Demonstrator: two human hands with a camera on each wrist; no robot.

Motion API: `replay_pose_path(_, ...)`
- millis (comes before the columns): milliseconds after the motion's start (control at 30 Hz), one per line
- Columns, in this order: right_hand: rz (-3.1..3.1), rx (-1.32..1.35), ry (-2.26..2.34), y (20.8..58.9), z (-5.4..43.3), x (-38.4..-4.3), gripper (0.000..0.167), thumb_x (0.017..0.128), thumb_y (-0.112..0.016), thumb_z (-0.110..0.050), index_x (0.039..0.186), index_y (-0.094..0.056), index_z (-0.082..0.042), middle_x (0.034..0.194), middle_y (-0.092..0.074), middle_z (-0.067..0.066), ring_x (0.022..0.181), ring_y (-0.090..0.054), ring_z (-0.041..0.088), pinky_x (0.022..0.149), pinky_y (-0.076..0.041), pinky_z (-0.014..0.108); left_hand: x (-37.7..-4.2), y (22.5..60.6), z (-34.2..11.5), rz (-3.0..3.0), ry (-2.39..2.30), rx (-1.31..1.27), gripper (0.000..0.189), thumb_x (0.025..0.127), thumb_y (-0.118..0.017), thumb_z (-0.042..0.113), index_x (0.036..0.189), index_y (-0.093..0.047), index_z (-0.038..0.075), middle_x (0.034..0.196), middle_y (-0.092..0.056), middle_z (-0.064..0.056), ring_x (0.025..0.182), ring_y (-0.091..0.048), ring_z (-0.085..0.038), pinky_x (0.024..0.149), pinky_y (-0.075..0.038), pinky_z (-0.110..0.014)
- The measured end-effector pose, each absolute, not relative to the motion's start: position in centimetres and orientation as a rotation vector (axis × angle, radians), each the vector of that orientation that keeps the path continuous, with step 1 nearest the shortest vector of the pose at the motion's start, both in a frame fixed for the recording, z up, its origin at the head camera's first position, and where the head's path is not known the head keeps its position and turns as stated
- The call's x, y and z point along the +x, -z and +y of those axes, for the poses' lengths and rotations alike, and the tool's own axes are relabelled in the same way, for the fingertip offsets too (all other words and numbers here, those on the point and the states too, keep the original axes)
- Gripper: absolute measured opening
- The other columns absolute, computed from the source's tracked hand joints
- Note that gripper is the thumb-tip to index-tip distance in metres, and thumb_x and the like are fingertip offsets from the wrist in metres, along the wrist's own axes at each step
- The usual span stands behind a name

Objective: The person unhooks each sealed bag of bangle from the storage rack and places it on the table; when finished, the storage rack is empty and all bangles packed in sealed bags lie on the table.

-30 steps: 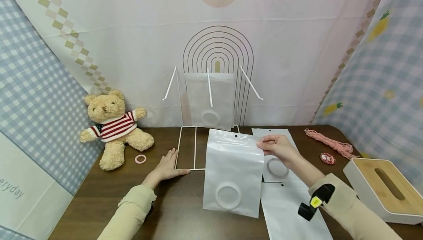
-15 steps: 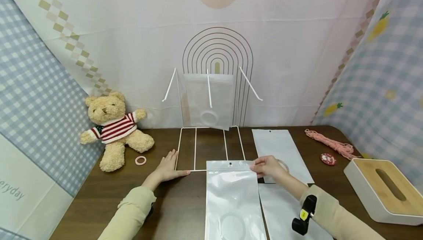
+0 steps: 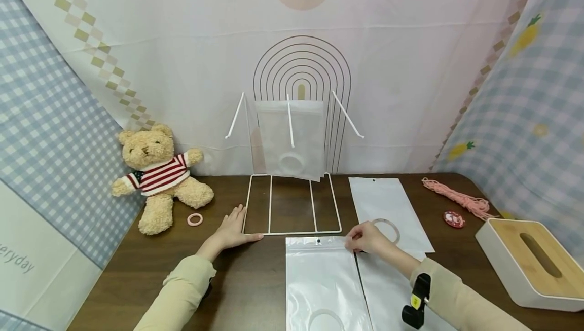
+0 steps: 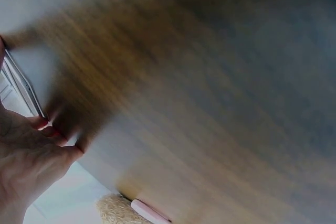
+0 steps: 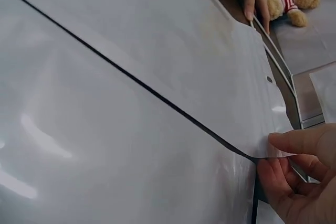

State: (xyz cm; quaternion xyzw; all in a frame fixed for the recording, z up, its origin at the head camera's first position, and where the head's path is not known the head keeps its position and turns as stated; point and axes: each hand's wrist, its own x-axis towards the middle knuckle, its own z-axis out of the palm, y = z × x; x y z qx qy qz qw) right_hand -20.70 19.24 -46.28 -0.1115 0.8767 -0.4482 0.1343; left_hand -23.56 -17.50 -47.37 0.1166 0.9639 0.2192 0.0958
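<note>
My right hand (image 3: 371, 240) pinches the top right corner of a white zip-lock bag (image 3: 319, 280) with a hang hole and a round clear patch. This bag lies low on the table in front of a white wire display rack (image 3: 296, 232); its lower end runs out of the head view. In the right wrist view, thumb and fingers (image 5: 296, 142) grip the bag's edge. My left hand (image 3: 233, 228) rests with spread fingers at the rack base's front left corner. Another zip-lock bag (image 3: 271, 136) hangs at the rack's back, behind the middle prong.
More white bags, one farther back (image 3: 376, 199) and one nearer (image 3: 388, 285), lie on the right. Beyond them are a pink cord bundle (image 3: 461, 200), a red round badge (image 3: 453, 219) and a tissue box (image 3: 515, 265). A teddy bear (image 3: 157, 179) and pink ring (image 3: 194, 219) sit left.
The right hand has lowered the bag from a raised position before the rack and drawn it toward me, down to the table. The left hand stays at the rack's corner.
</note>
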Motion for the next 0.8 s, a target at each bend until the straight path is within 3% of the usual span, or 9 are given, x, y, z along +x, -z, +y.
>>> replay_pose_path(200, 2.736, -0.353, 1.141, 46.9, 18.7, -20.9, 0.015, 0.064, -0.076, 0.0, 0.077, -0.067, 0.003, 0.058, -0.047, -0.004, 0.054, -0.041, 0.006, 0.048, -0.036, 0.018, -23.6, 47.5, -17.5, 2.866, -0.644, 0.347, 0.1, 0.074, -0.068, 0.05, 0.14, -0.022, -0.01, 0.147, -0.019, -0.031, 0.138, -0.016, -0.042, 0.109, -0.016, -0.059)
replay_pose_path(333, 2.784, -0.35, 1.048, 46.9, 18.5, -21.1, 0.027, 0.063, -0.077, 0.0, 0.086, -0.064, 0.002, 0.067, -0.05, 0.0, 0.061, -0.043, 0.009, 0.054, -0.037, 0.018, -23.6, 47.5, -17.5, 2.866, -0.656, 0.34, 0.1, 0.074, -0.068, 0.049, 0.14, -0.021, -0.01, 0.147, -0.018, -0.031, 0.138, -0.016, -0.042, 0.109, -0.015, -0.059)
replay_pose_path(500, 2.764, -0.437, 0.987, 46.1, 18.6, -22.3, 0.047, 0.065, -0.079, -0.007, 0.104, -0.057, 0.007, 0.085, -0.056, 0.011, 0.077, -0.051, 0.018, 0.07, -0.045, 0.028, -23.5, 47.5, -17.5, 2.868, -0.651, 0.34, 0.1, 0.074, -0.068, 0.049, 0.14, -0.022, -0.01, 0.147, -0.019, -0.031, 0.138, -0.016, -0.042, 0.109, -0.015, -0.059)
replay_pose_path(600, 2.731, -0.469, 1.001, 45.7, 18.8, -24.0, 0.058, 0.07, -0.078, -0.017, 0.115, -0.052, 0.01, 0.103, -0.057, 0.022, 0.093, -0.055, 0.031, 0.083, -0.048, 0.04, -23.5, 47.6, -17.4, 2.873, -0.647, 0.351, 0.1, 0.074, -0.068, 0.05, 0.14, -0.022, -0.011, 0.146, -0.019, -0.031, 0.138, -0.017, -0.042, 0.108, -0.016, -0.059)
replay_pose_path(700, 2.697, -0.476, 1.003, 45.8, 18.8, -25.9, 0.074, 0.074, -0.076, -0.029, 0.127, -0.042, 0.01, 0.124, -0.048, 0.03, 0.114, -0.047, 0.043, 0.096, -0.041, 0.05, -23.5, 47.7, -17.4, 2.885, -0.658, 0.355, 0.1, 0.073, -0.068, 0.049, 0.139, -0.023, -0.011, 0.146, -0.02, -0.031, 0.137, -0.018, -0.042, 0.108, -0.017, -0.059)
replay_pose_path(800, 2.643, -0.487, 1.001, 46.3, 18.8, -27.5, 0.089, 0.074, -0.074, -0.036, 0.137, -0.029, 0.008, 0.139, -0.032, 0.032, 0.128, -0.031, 0.047, 0.104, -0.031, 0.055, -23.6, 47.8, -17.5, 2.884, -0.654, 0.356, 0.1, 0.073, -0.068, 0.049, 0.139, -0.023, -0.011, 0.146, -0.021, -0.031, 0.137, -0.018, -0.042, 0.108, -0.016, -0.059)
